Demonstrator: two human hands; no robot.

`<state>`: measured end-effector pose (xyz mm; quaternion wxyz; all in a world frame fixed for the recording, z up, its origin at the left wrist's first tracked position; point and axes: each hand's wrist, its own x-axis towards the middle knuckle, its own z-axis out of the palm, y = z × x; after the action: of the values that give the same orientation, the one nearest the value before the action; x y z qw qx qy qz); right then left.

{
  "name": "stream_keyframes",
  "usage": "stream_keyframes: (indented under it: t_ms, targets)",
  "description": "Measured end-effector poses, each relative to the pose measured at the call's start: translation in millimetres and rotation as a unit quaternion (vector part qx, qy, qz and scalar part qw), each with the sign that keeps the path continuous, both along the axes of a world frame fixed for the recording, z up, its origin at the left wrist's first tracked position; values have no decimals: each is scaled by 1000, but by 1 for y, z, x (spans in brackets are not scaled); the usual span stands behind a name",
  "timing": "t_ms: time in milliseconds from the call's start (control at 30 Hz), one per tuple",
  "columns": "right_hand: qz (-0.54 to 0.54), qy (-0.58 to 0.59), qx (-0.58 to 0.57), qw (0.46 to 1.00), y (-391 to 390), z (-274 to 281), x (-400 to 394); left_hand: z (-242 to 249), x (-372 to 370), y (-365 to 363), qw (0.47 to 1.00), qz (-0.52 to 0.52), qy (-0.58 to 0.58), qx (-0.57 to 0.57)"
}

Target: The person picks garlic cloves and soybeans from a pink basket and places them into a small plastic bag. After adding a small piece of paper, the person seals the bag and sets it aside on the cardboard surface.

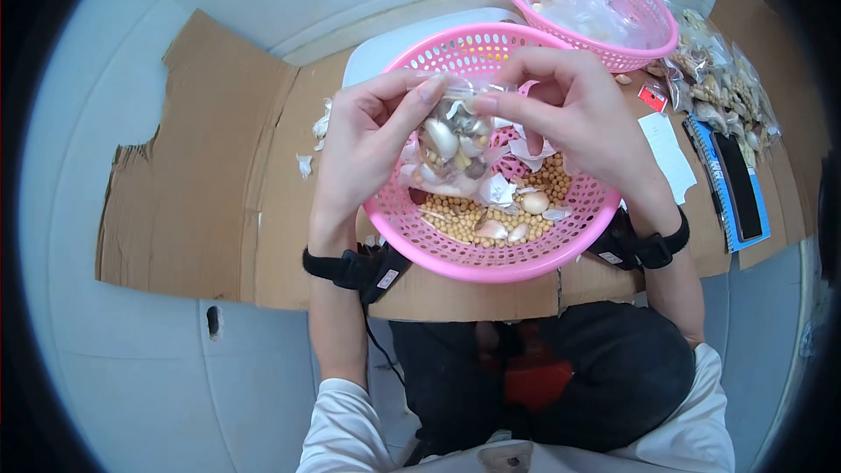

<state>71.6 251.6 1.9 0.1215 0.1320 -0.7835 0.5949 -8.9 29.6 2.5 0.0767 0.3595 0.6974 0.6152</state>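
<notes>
Between my two hands hangs a small clear plastic bag (455, 144) with shells and bits of pale and dark matter inside. My left hand (385, 127) pinches its top left corner between thumb and fingers. At the top right corner, my right hand (561, 105) pinches the bag's edge with thumb and forefinger. Both hands are above a pink perforated basket (491, 271). Inside the basket lie many small round tan beans (455, 215), torn white paper scraps (499, 190) and a few shell-like pale pieces (534, 202). The bag hides part of the basket's inside.
Behind, at right, a second pink basket (648, 57) holds clear plastic bags. Filled bags (723, 88) are heaped beside it. A blue notebook (758, 228) carries a black phone (738, 184). White paper (667, 158) and a red packet (653, 98) lie nearby. Cardboard (201, 166) covers the table.
</notes>
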Motion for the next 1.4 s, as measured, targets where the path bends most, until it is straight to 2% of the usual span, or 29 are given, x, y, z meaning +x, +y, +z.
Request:
stream_keyframes:
  t_ms: [100,167,367,500,667,933,1067,1167,1300,1400]
  targets:
    - [8,-6,-41,999,1,1,-1,-2,-3,1,999,-9,-6,35]
    - [25,30,-78,996,3,0,-2,-2,-3,0,999,-14,-7,45]
    - [26,41,-89,995,7,1,-2,0,-1,2,997,-12,-9,69]
    - [38,6,-87,995,8,4,1,1,-1,-2,999,-11,12,38]
    - [32,-25,-118,992,3,6,3,0,-1,-2,998,-18,23,55]
    - [32,-22,-49,998,3,3,4,-5,2,3,998,-49,-10,41]
    - [8,-8,-50,999,-2,0,2,-6,-3,0,999,-47,10,18]
    - [21,-38,-23,999,0,2,1,-7,-2,1,999,-31,20,21]
    - [34,-20,-15,999,2,-7,-3,-7,-1,0,997,-34,60,-17]
    - [27,9,-5,1000,1,-6,-4,-4,-1,1,998,-54,8,-19]
